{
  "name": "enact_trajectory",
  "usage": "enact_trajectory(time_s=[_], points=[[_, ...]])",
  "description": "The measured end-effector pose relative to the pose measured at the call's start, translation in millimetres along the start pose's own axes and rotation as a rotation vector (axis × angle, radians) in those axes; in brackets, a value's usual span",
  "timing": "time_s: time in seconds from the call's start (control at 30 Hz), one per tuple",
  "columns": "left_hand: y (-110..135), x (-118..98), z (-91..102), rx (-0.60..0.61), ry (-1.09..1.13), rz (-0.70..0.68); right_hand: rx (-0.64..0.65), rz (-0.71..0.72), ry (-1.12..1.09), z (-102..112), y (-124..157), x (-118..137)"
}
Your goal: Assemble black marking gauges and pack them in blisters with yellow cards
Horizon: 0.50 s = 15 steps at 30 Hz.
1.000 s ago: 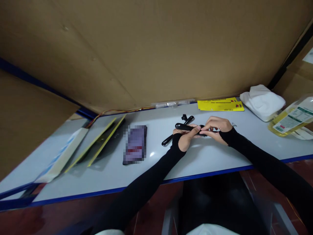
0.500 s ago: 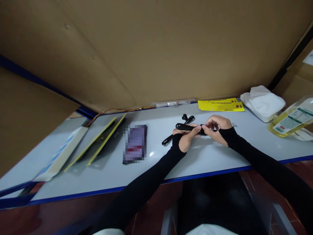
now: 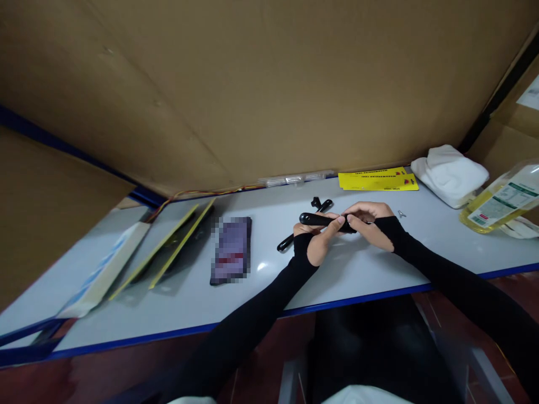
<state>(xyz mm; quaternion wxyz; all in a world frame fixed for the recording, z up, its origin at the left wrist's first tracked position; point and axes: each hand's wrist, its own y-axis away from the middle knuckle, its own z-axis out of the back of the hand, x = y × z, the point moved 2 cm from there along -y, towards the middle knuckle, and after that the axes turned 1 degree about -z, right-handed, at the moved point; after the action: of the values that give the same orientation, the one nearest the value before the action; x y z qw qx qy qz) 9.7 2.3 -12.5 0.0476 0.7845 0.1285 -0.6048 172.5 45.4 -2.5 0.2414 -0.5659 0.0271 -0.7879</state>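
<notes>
A black spokeshave (image 3: 315, 219) is held just above the table, its rounded handle with a hole at the tip pointing left. My left hand (image 3: 320, 240) is closed around its handle, thumb on top near the middle. My right hand (image 3: 373, 220) pinches at the tool's middle, the fingers curled over it and hiding that part and the far handle. Beneath and behind my left hand lies a second black spokeshave (image 3: 286, 242), partly covered. A small black part (image 3: 315, 202) rests by its upper end. A small silvery metal piece (image 3: 401, 214) lies beyond my right wrist.
Yellow cards (image 3: 374, 180) lie at the back, beside clear plastic packaging (image 3: 295, 180). At right are a white cloth (image 3: 452, 174) and a bottle of yellow liquid (image 3: 490, 207). To the left lie a blurred purple item (image 3: 231, 249), yellow-edged packs (image 3: 181, 244) and a white box (image 3: 105, 269).
The fingers of my right hand have drawn in over the spokeshave's middle. The silvery piece shows more fully beside the wrist. My left hand keeps its hold, and the view has shifted slightly.
</notes>
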Motion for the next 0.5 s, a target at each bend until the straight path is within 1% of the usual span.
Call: enact_trajectory(time_s=[0.07,0.17,0.27,0.37,0.43,0.5], points=[[-4.2,0.5,2.8,0.017,0.021,0.056,-0.015,0.042,0.008,-0.9,0.9,-2.2],[-14.1,3.2,9.9,0.006,0.071,0.128,-0.037,0.190,0.117,-0.6,2.0,-7.6],[-19.7,5.3,14.6,-0.025,0.104,0.148,-0.014,0.345,0.267,-1.0,2.0,-16.5],[-19.0,6.7,13.6,-0.006,0.108,0.153,-0.059,0.486,0.406,-1.1,1.5,-25.4],[-18.0,7.4,12.8,0.004,0.097,0.163,-0.081,0.543,0.447,-0.9,2.0,-28.6],[-18.1,7.9,13.2,0.007,0.086,0.177,-0.065,0.544,0.448,-0.3,3.2,-29.2]])
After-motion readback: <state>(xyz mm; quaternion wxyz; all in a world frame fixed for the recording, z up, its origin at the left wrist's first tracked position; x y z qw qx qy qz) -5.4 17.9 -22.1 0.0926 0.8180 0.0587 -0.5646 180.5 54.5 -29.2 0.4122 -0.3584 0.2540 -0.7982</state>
